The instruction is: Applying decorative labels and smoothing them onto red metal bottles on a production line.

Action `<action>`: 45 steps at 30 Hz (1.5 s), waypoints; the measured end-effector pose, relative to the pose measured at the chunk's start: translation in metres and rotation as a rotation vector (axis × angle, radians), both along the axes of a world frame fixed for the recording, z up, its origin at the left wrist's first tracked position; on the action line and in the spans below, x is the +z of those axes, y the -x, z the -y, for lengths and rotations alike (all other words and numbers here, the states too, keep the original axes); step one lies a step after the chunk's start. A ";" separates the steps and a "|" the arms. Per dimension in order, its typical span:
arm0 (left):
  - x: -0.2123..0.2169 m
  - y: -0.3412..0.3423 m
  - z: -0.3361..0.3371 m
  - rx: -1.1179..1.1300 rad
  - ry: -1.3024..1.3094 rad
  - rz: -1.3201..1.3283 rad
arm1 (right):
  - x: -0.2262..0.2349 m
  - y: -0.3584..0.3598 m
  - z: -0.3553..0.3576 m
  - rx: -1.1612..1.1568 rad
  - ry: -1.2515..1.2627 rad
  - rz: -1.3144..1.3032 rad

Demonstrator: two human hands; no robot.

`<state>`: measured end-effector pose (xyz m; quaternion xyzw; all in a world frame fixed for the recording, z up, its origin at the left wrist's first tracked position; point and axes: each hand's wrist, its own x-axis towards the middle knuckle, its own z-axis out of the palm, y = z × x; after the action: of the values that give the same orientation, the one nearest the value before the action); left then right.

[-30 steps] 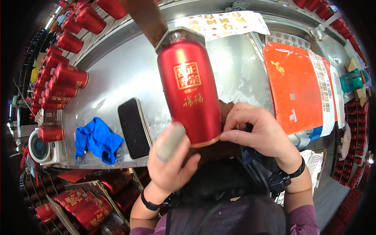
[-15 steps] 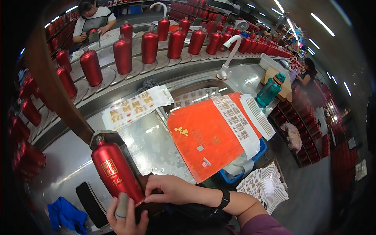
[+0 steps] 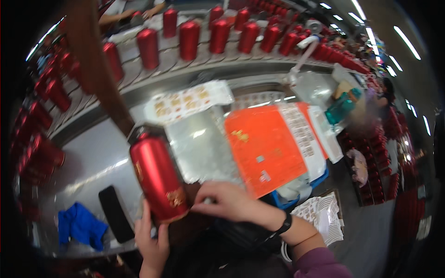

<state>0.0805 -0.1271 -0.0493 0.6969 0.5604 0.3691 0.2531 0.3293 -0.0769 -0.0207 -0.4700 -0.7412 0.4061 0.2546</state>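
A glossy red bottle (image 3: 160, 171) lies tilted in a dark holder, neck away from me, gold marks on its lower right and left edge. My left hand (image 3: 154, 245) is at its base, thumb and a finger against the lower left side; the other fingers are partly hidden. My right hand (image 3: 227, 201) is closed beside the base on the right, fingertips pinched. Something small and pale shows at its fingers, too blurred to name. A black flat oblong object (image 3: 116, 214) and a blue cloth (image 3: 82, 227) lie left of the bottle.
Sticker sheets (image 3: 190, 99) lie beyond the bottle. An orange folder (image 3: 264, 148) with more sheets rests over a blue bin (image 3: 320, 180). Several red bottles (image 3: 189, 41) line the conveyor behind. A wooden post (image 3: 92, 55), a white tap (image 3: 301, 60) and a teal drinking bottle (image 3: 342, 109) stand around.
The bottle has turned, so its gold label has shifted from the front to its lower right. My left hand has moved from the lower front to the left side. The whole view has shifted.
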 end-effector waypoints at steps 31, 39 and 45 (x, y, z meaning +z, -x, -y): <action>-0.056 -0.019 -0.022 -0.112 0.209 0.632 | -0.076 0.022 0.005 -0.096 0.188 -0.307; -0.053 -0.032 -0.021 -0.137 0.229 0.738 | -0.076 0.011 0.009 -0.095 0.212 -0.313; -0.051 -0.037 -0.018 -0.146 0.215 0.644 | -0.078 0.009 0.010 -0.112 0.150 -0.317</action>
<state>0.1170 -0.1093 -0.1001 0.5523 0.4362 0.4898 0.5146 0.3202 -0.0865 -0.0982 -0.4584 -0.6321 0.5144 0.3546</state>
